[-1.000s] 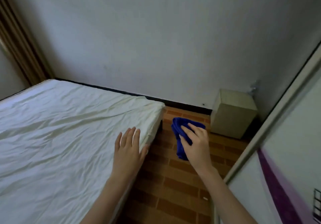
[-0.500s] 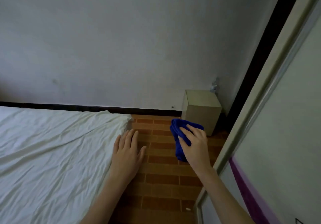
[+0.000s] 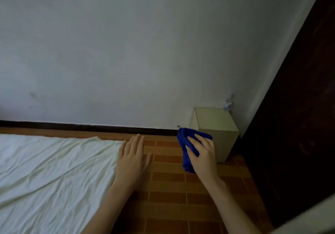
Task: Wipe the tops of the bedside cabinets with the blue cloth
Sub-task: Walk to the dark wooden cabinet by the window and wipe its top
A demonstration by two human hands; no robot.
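- Fingers (image 3: 196, 139) of right hand (image 3: 203, 154) clamped on bunched deep-blue cloth (image 3: 186, 154); cloth held in air over floor, hangs below the palm, just in front of cabinet, not on its top.
- Left hand (image 3: 132, 161) flat, palm down, fingers straight and close together, thumb out to the side; holds nothing. Sits at edge of wrinkled white bed sheet (image 3: 50, 170); contact w/ sheet: can't tell.
- Both forearms bare, enter from bottom of frame.
- Orange-brown brick-pattern tiled floor (image 3: 168, 193) btwn bed and cabinet.
- Small beige box-shaped bedside cabinet (image 3: 215, 123) stands in far corner against pale grey wall (image 3: 145, 52); top looks bare.
- Black skirting strip (image 3: 81, 125) along wall base.
- Dark brown panel (image 3: 299, 115) at right, beside cabinet.
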